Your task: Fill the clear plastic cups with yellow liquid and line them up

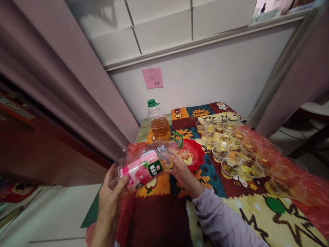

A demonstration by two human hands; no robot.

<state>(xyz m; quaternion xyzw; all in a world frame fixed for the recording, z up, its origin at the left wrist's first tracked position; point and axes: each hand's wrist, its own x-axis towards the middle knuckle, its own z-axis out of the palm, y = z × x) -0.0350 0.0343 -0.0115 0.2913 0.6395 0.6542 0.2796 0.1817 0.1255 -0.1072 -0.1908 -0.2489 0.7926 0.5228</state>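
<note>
Both my hands hold a clear plastic drink bottle [140, 170] with a pink label, lying almost level. My left hand [110, 193] is wrapped round its base, thumb on the label. Fingers of my right hand [183, 171] grip it near the neck. A little amber liquid has gathered toward the neck, which bears a green carry loop [178, 140]. The mouth points right, over a small clear plastic cup [184, 151] on a red scalloped plate [199, 156]. Whether liquid is flowing cannot be made out.
Behind stands a green-capped large bottle [160, 127] of amber liquid. Several clear cups [226, 140] of pale yellow liquid stand in rows at right. A loose green cap [276, 205] lies on the patterned tablecloth [164, 219]. A pink note [153, 78] hangs on the wall.
</note>
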